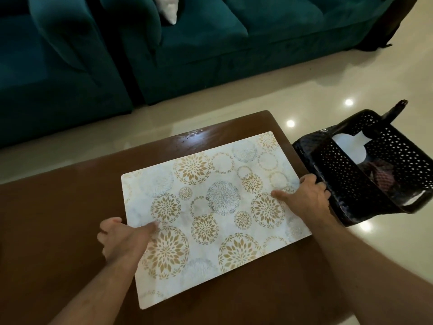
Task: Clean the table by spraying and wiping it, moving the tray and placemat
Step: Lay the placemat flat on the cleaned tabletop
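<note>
A white placemat (215, 207) with gold and grey flower circles lies flat on the brown wooden table (58, 219), turned slightly askew. My left hand (124, 238) grips its left edge, thumb on top and fingers curled at the rim. My right hand (304, 195) holds its right edge the same way, thumb pressing on the pattern. A few wet drops (194, 134) glisten on the table near its far edge. No tray, spray bottle or cloth is in view.
A black perforated plastic chair (365, 174) stands close to the table's right side. A teal sofa (187, 43) with a white cushion (169, 8) runs along the back. Glossy cream floor tiles (304, 90) lie between sofa and table.
</note>
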